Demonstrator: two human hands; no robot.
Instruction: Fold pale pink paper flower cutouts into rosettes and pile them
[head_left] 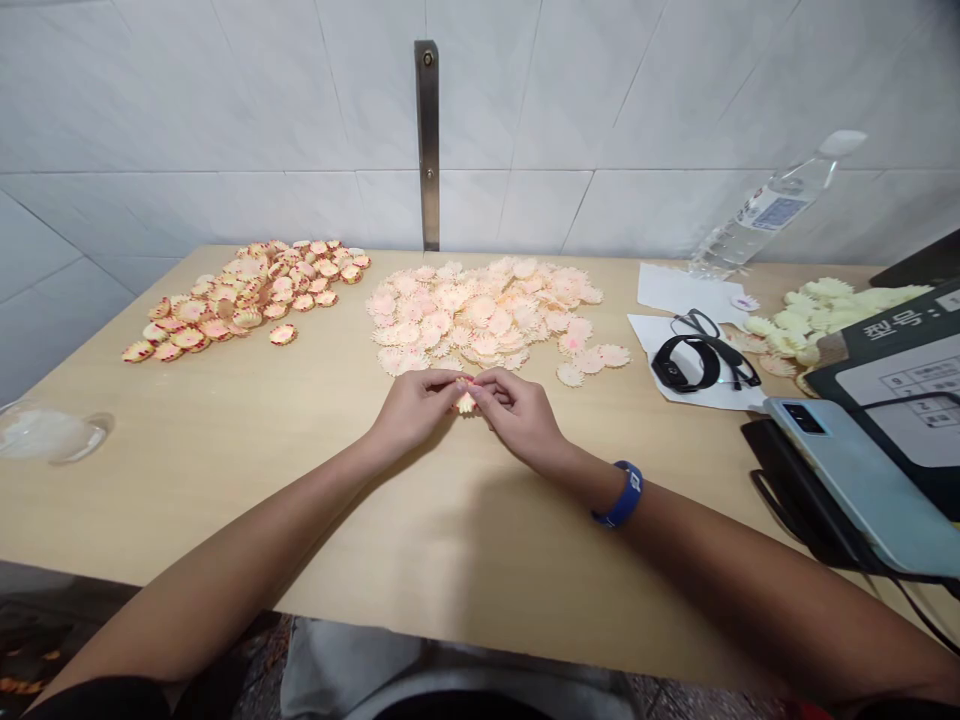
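Observation:
My left hand [416,408] and my right hand [519,412] meet over the middle of the table, fingers pinched. Between their fingertips is a small cream flower-shaped piece [466,403] with red-pink edges, partly covered by the fingers. Just beyond the hands spreads a pile of pale pink, jagged-edged petal discs [480,315]. Off to the left lies a heap of cream flower pieces with red-tipped rims [247,290], one of them [283,335] a little apart. A blue wristband [621,495] circles my right wrist.
On the right are a tilted plastic bottle [780,205], a black smartwatch [686,365] and glasses on white paper [652,345], pale green petal pieces [806,320], a box [900,360] and a light blue phone [874,480]. A clear cup [56,432] lies at the left edge.

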